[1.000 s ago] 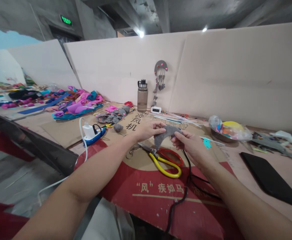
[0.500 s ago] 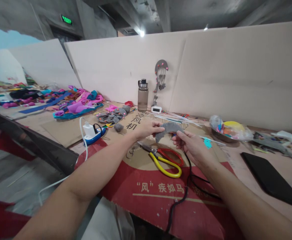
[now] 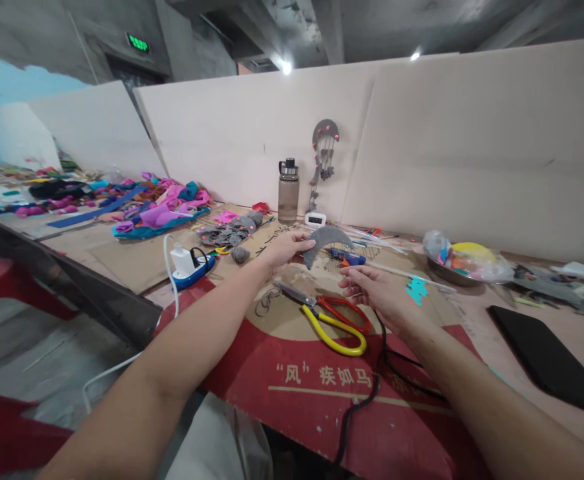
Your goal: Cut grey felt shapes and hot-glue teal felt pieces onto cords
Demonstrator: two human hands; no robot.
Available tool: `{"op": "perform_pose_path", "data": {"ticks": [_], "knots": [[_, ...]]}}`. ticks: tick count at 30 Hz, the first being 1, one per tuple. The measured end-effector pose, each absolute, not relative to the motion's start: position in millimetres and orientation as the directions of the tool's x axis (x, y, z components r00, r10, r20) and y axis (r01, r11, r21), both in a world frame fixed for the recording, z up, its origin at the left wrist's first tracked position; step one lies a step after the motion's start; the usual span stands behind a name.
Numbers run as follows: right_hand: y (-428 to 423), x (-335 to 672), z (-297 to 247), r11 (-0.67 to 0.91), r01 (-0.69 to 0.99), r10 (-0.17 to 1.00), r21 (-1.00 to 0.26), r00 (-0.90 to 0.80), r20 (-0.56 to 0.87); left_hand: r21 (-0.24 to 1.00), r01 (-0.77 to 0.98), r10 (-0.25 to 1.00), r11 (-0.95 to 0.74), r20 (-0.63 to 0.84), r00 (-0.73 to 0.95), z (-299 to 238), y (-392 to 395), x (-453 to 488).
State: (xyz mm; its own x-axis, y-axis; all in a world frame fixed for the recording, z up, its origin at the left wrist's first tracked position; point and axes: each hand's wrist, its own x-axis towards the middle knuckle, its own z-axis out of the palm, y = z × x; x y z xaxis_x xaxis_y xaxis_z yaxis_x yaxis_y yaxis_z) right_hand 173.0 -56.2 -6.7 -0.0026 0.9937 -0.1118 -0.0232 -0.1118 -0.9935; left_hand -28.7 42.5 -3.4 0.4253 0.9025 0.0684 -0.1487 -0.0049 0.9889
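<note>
My left hand [image 3: 292,248] pinches one end of a grey felt crescent [image 3: 329,237], raised above the cardboard with its points downward. My right hand [image 3: 372,288] is apart from the crescent, fingers loosely bent and nothing visible in them. Just beyond its fingertips lies a blue glue gun [image 3: 348,257], partly hidden, with a pale stick [image 3: 412,275] extending to the right. Below the hands, scissors [image 3: 329,320] with one red and one yellow handle rest on the printed cardboard [image 3: 322,413].
A water bottle [image 3: 288,193] and small white clock [image 3: 315,219] stand by the board, where a grey felt moon hanging [image 3: 326,143] is fixed. Felt pieces [image 3: 227,232] and a power strip [image 3: 195,267] lie left. A bowl [image 3: 452,272], black phone-like slab [image 3: 547,360] and black cord [image 3: 372,393] lie right.
My right hand has let go of the crescent's right end and moved slightly down. My left hand now holds the crescent alone, shifted a little left.
</note>
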Motion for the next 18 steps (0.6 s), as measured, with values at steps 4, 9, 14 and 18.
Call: {"op": "perform_pose_path", "data": {"ticks": [4,9,14,18], "knots": [[-53.3,175.2,-10.7,-0.098,-0.017,0.995,-0.995,-0.012,-0.098,0.988,-0.154,0.891,0.0,0.07,0.45,-3.6,40.9,-28.9],[-53.9,173.8,-8.9,-0.112,0.017,0.994,-0.994,0.007,-0.112,0.992,-0.126,0.866,0.011,0.053,0.497,-3.4,40.9,-29.9],[-55.5,171.5,-5.4,-0.115,-0.009,0.992,-0.993,0.056,-0.115,0.992,-0.125,0.842,0.017,0.053,0.536,-1.9,37.7,-29.8],[-52.7,175.3,-8.3,-0.092,-0.077,0.992,-0.993,0.077,-0.098,0.993,-0.121,0.811,0.018,0.056,0.582,-2.1,35.5,-29.1]]}}
